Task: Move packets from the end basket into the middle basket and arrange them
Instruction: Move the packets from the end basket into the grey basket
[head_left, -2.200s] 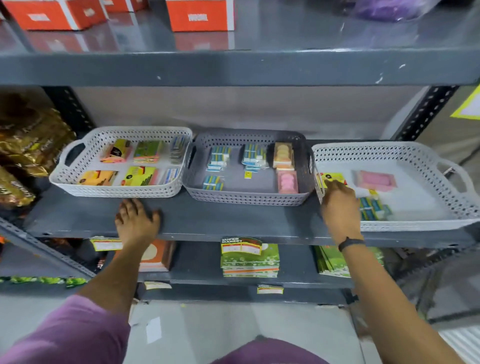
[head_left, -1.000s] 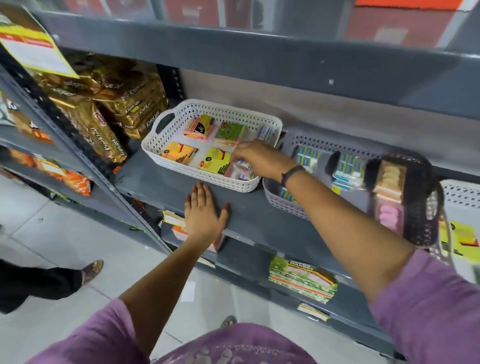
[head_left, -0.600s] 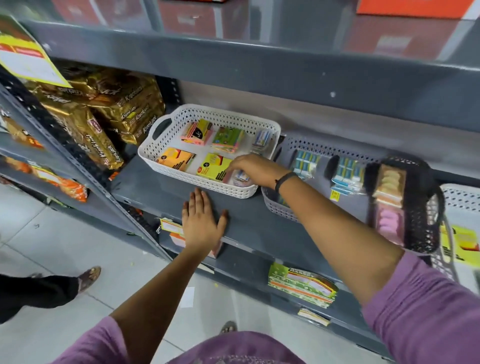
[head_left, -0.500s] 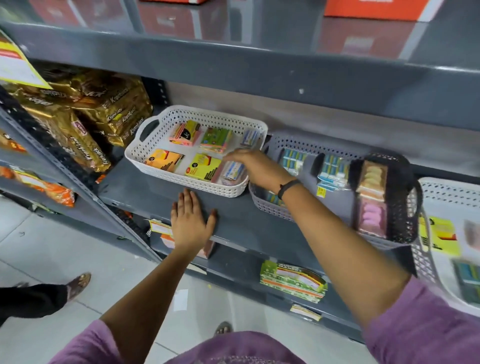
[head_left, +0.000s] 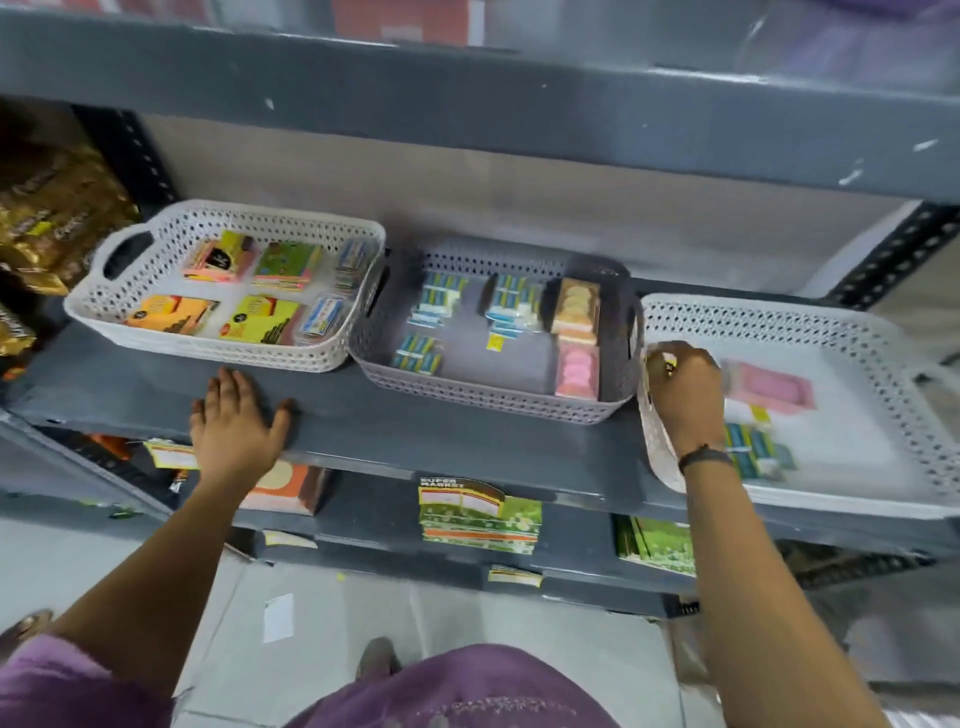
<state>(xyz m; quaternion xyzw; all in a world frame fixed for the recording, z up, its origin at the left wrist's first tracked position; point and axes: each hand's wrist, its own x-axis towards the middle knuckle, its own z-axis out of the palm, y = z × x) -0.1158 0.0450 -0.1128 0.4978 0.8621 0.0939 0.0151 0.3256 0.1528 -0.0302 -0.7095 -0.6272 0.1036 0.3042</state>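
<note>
Three baskets stand in a row on the grey shelf (head_left: 415, 436). The grey middle basket (head_left: 483, 397) holds small blue packets (head_left: 439, 296) and a pink pack (head_left: 576, 364) at its right side. The white end basket (head_left: 779, 312) on the right holds a pink packet (head_left: 774, 387), blue-green packets (head_left: 758, 452) and a yellow packet (head_left: 668, 361). My right hand (head_left: 685, 395) is inside the left end of that basket, fingers bent over the yellow packet, which is mostly hidden. My left hand (head_left: 236, 431) lies flat on the shelf's front edge, holding nothing.
A white basket (head_left: 208, 353) with yellow, green and pink packs stands at the left. Gold bags (head_left: 52, 218) fill the neighbouring bay. Green boxes (head_left: 478, 512) lie on the lower shelf. An upper shelf hangs close above the baskets.
My right hand has left the left white basket and crossed to the right end basket. The view has swung right with it. My left hand has stayed on the shelf edge.
</note>
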